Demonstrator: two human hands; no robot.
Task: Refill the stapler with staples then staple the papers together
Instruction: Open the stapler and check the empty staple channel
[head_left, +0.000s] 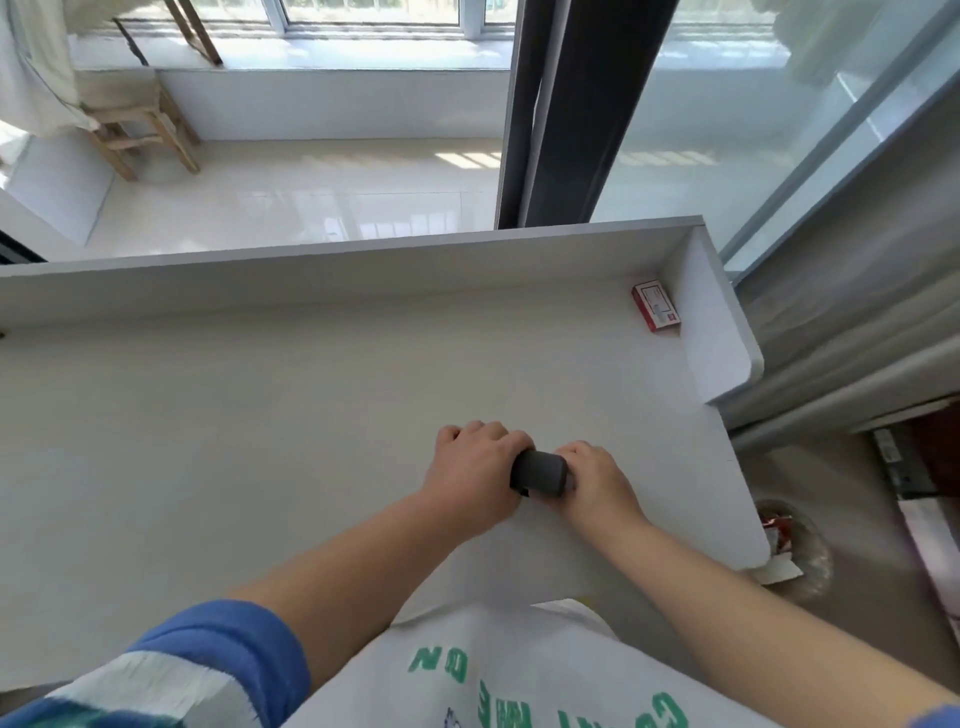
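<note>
A dark grey stapler (540, 472) sits low over the white desk (260, 415), right of centre. My left hand (475, 473) is wrapped around its left end, fingers curled over the top. My right hand (597, 480) presses against its right end, fingers bent down. White paper (550, 540) lies flat under both hands, hard to tell apart from the desk. A small red and white staple box (655, 305) stands in the far right corner of the desk, well away from my hands. Whether the stapler is open is hidden by my fingers.
The desk has a raised white back wall (337, 270) and a side panel (719, 322) at the right. A bin (795, 545) with wrappers stands on the floor past the desk's right edge. A wooden stool (140, 130) is far left by the window.
</note>
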